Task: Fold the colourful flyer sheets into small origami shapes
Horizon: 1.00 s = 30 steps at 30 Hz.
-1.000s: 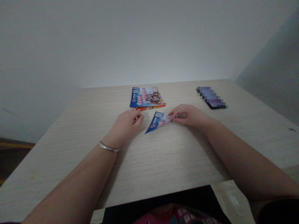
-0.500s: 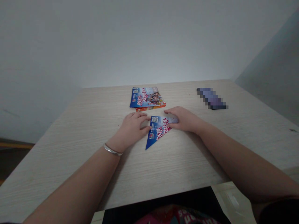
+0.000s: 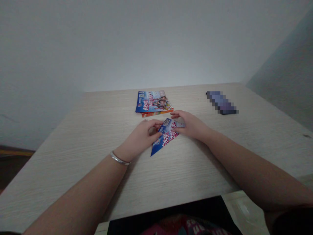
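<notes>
We seem to adjust the folded leaflet point(image 3: 169, 133) between near and far edges of the surface point(image 3: 186, 173), left hand point(image 3: 141, 137) pinching it, right hand point(image 3: 192, 125) with grip spread around its corner, and next move probably needs steady two-sided support.

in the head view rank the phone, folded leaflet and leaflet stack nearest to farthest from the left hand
1. Folded leaflet: the left hand has its thumb on it.
2. Leaflet stack: just beyond the hand.
3. Phone: far off to the right.
</notes>
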Available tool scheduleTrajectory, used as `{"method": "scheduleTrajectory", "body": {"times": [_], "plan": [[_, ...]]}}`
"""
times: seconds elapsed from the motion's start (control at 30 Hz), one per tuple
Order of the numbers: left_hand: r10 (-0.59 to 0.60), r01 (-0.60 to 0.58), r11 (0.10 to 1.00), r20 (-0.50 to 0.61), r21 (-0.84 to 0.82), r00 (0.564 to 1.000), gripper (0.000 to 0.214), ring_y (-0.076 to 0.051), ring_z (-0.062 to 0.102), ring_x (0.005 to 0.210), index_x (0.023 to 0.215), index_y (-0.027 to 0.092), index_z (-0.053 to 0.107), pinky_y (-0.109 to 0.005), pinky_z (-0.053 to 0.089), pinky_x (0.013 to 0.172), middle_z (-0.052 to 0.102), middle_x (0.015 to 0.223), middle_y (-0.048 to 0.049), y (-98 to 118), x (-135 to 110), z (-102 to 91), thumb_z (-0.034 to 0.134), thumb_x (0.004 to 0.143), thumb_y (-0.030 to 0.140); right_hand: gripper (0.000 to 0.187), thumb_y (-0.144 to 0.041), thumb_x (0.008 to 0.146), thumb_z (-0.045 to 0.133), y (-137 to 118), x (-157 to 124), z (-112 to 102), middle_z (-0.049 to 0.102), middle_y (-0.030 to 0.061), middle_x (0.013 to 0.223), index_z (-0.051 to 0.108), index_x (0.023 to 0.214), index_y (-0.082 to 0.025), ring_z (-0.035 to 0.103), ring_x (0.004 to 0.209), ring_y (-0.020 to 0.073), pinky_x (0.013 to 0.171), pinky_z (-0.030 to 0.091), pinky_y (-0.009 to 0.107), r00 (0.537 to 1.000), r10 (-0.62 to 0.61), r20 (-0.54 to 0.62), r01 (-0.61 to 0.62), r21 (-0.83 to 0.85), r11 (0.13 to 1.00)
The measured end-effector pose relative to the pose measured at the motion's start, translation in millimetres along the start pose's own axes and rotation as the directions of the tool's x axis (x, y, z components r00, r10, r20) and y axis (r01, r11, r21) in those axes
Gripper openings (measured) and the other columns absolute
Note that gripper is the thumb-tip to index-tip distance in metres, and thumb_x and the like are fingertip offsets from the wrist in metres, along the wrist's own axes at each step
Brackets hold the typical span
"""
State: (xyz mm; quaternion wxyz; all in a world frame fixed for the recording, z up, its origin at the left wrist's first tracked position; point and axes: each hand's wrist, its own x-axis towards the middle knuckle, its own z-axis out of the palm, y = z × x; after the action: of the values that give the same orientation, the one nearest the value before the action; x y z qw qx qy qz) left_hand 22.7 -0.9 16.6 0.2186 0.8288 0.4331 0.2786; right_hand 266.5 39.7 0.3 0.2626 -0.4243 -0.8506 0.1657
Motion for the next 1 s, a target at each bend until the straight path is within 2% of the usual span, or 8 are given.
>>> {"method": "scheduleTrajectory", "body": {"times": [0.1,0.2,0.3,0.47,0.63,0.8,0.93,1.0], "plan": [[0.13,-0.132,0.991,0.065,0.021,0.989,0.026,-0.019,0.069,0.099,0.114,0.023,0.07,-0.04,0.055,0.093,0.075,0.108,-0.0058,5.2,-1.3,-5.4,0.051,0.097,0.026,0.013,-0.012,0.079,0.068,0.1,2.0,-3.8,0.074,0.0042,0.1,0.067,0.087,-0.023,0.066,0.102,0.0231,0.096,0.046,0.041,0.992,-0.125,-0.034,0.123,-0.061,0.991],[0.239,-0.25,0.965,0.132,0.08,0.962,0.029,-0.019,0.066,0.112,0.115,0.024,0.071,-0.043,0.051,0.103,0.073,0.118,-0.006,5.1,-1.2,-9.0,0.046,0.1,0.025,0.013,-0.01,0.081,0.062,0.9,2.2,-8.5,0.073,0.0022,0.088,0.064,0.077,-0.023,0.066,0.092,0.0206,0.092,0.046,0.039,0.972,-0.231,-0.052,0.228,-0.059,0.972],[0.274,-0.296,0.938,0.141,0.179,0.951,0.031,-0.022,0.059,0.127,0.119,0.025,0.07,-0.048,0.045,0.11,0.066,0.134,-0.0086,-2.6,-0.3,-8.7,0.048,0.098,0.024,0.013,-0.011,0.081,0.061,0.9,-0.5,-12.3,0.074,0.0023,0.088,0.064,0.079,-0.022,0.065,0.089,0.019,0.087,0.047,0.035,0.968,-0.237,-0.081,0.238,0.002,0.971],[0.208,-0.297,0.89,0.271,0.347,0.94,0.029,-0.028,0.055,0.13,0.121,0.027,0.069,-0.056,0.035,0.114,0.065,0.136,-0.0058,-15.3,-1.8,-8.8,0.052,0.098,0.028,0.017,-0.01,0.078,0.062,2.2,-5.0,-23.8,0.072,0.0028,0.091,0.068,0.089,-0.021,0.064,0.077,0.0163,0.071,0.05,0.03,0.99,-0.128,0.057,0.122,0.095,0.988],[0.095,-0.208,0.842,0.243,0.497,0.965,0.027,-0.027,0.059,0.12,0.116,0.026,0.07,-0.058,0.03,0.114,0.069,0.126,-0.0065,-9.3,-5.8,-16.3,0.052,0.097,0.03,0.028,-0.022,0.079,0.072,12.8,-6.5,-35.6,0.073,0.0073,0.107,0.076,0.106,-0.025,0.067,0.095,0.0213,0.086,0.053,0.037,0.961,-0.244,0.129,0.242,0.035,0.97],[0.02,-0.131,0.822,0.201,0.554,0.979,0.02,-0.029,0.063,0.112,0.103,0.024,0.073,-0.062,0.029,0.114,0.072,0.113,-0.0078,-7.7,-5.6,-20.6,0.058,0.093,0.034,0.033,-0.013,0.075,0.073,21.9,-7.9,-35.6,0.073,0.0054,0.12,0.079,0.103,-0.029,0.066,0.111,0.0258,0.099,0.051,0.043,0.959,-0.182,0.216,0.212,-0.127,0.969],[0.008,-0.149,0.834,0.259,0.531,0.966,0.027,-0.029,0.063,0.116,0.114,0.021,0.069,-0.057,0.035,0.112,0.069,0.127,-0.0105,-10.3,-5.7,-21.1,0.055,0.091,0.026,0.036,-0.013,0.08,0.068,22.0,-8.6,-37.2,0.074,0.0043,0.122,0.077,0.111,-0.028,0.065,0.117,0.0258,0.104,0.05,0.044,0.937,-0.129,0.325,0.204,-0.206,0.957],[-0.005,-0.154,0.84,0.292,0.52,0.956,0.037,-0.03,0.061,0.12,0.124,0.023,0.065,-0.06,0.033,0.112,0.066,0.132,-0.0103,-9.9,-6.4,-21.1,0.055,0.089,0.025,0.043,-0.015,0.079,0.068,20.8,-10.1,-37.5,0.071,0.0064,0.128,0.073,0.12,-0.025,0.063,0.12,0.0264,0.106,0.049,0.044,0.926,-0.128,0.355,0.22,-0.231,0.948]]}}
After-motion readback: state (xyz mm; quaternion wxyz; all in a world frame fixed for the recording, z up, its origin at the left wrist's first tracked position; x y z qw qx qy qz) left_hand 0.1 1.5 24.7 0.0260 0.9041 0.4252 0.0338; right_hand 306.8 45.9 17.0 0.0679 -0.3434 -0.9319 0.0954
